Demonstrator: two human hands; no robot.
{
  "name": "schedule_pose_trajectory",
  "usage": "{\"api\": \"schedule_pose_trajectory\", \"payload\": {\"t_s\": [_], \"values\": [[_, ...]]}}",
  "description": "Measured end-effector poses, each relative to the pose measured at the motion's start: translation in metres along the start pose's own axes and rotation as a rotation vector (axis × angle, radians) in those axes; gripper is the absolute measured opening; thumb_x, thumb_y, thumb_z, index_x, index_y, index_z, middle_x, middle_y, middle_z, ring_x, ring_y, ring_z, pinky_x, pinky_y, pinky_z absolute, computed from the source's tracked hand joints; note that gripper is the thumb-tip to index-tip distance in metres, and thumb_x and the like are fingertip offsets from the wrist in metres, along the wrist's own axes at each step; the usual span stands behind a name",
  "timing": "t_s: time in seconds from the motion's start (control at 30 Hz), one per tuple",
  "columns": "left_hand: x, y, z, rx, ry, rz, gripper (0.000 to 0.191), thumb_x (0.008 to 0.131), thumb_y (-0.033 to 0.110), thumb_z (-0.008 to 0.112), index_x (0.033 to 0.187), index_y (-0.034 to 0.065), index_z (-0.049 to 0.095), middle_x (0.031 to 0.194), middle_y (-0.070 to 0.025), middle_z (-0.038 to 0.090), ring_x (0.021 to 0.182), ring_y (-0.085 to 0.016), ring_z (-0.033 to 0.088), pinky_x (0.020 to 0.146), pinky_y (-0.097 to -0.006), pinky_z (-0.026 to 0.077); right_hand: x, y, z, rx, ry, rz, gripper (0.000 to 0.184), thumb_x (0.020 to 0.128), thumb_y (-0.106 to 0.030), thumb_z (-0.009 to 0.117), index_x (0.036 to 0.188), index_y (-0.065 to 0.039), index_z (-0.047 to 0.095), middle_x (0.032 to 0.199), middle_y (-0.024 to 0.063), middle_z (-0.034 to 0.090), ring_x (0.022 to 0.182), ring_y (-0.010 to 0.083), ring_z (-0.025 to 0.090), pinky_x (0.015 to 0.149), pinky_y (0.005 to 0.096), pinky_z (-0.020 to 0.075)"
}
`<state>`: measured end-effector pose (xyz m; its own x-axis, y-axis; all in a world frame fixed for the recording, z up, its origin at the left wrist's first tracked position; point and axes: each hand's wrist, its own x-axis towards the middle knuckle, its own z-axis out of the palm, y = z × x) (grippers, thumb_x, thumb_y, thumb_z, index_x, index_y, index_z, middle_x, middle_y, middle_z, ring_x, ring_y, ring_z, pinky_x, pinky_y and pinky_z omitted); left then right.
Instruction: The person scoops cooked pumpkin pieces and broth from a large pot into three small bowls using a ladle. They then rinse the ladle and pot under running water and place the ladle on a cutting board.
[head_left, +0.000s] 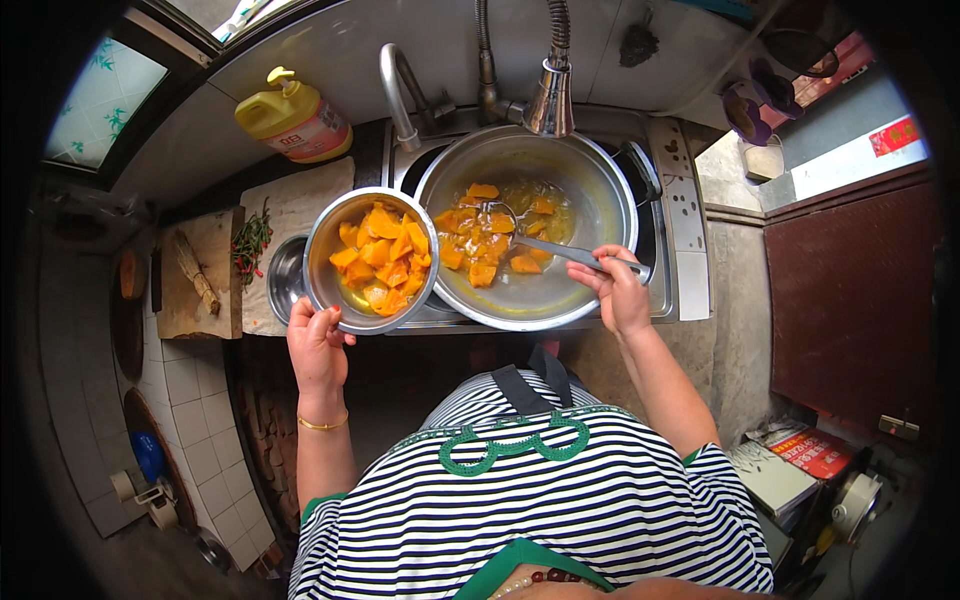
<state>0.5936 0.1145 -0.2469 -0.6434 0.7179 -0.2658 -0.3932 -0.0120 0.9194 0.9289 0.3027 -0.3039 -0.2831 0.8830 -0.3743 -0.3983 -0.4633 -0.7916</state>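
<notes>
My left hand (321, 341) grips the near rim of a steel bowl (313, 262) full of orange chunks, which look like pumpkin (382, 255), with some yellowish liquid at the bottom. The bowl is beside the left rim of a large metal basin (600, 225) over the sink. In my right hand (619, 289) is the handle of a metal ladle (559, 247); its head is among more orange chunks (484, 244) in shallow yellowish water in the basin. A smaller steel bowl (281, 277), partly hidden, stands behind the held bowl at its left.
A curved faucet (397, 97) and a spray head (551, 97) rise behind the basin. A yellow pump jug (296, 120) stands back left. Red and green chillies (253, 244) lie on a pale cloth (289, 187); a wooden board (202, 307) holds a bundle of dry stalks (196, 274).
</notes>
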Motion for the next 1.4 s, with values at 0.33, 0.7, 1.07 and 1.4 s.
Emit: {"api": "schedule_pose_trajectory", "payload": {"t_s": [0.33,0.7,1.07,1.4], "values": [[0.000,0.003,-0.004,0.002,-0.002,-0.005,0.012,0.086,-0.002,0.051,0.083,0.0073,0.044,0.076,-0.0040,0.057,0.055,-0.009,0.055,0.046,-0.0207,0.048,-0.003,0.001,-0.002,0.101,0.087,0.024,0.015,0.088,-0.005,0.040,0.100,0.003,0.046,0.096,0.0192,0.055,0.087,0.0408,0.065,0.080,0.0457,0.0571],[0.011,-0.003,0.015,0.017,-0.090,-0.076,0.013,0.084,-0.003,0.052,0.083,0.0068,0.044,0.076,-0.0055,0.058,0.053,-0.011,0.056,0.044,-0.0212,0.048,-0.038,-0.059,-0.016,0.089,0.069,-0.093,0.017,0.090,-0.007,0.037,0.102,0.002,0.046,0.097,0.0233,0.058,0.090,0.0412,0.065,0.084,0.0476,0.0556],[0.030,-0.051,0.072,0.103,-0.211,-0.206,0.018,0.080,-0.002,0.057,0.079,0.0065,0.041,0.072,-0.0060,0.054,0.050,-0.013,0.053,0.041,-0.0238,0.047,-0.083,-0.139,-0.045,0.030,0.093,-0.270,0.018,0.090,-0.009,0.041,0.102,0.002,0.048,0.099,0.0243,0.059,0.092,0.0438,0.064,0.084,0.0482,0.0558],[0.041,-0.096,0.125,0.118,-0.301,-0.275,0.016,0.078,-0.002,0.057,0.080,0.0062,0.043,0.068,-0.0054,0.052,0.045,-0.013,0.051,0.042,-0.0242,0.047,-0.111,-0.150,-0.024,-0.096,0.066,-0.300,0.018,0.088,-0.008,0.039,0.100,0.001,0.047,0.097,0.0271,0.061,0.090,0.0421,0.065,0.081,0.0455,0.0575]]}}
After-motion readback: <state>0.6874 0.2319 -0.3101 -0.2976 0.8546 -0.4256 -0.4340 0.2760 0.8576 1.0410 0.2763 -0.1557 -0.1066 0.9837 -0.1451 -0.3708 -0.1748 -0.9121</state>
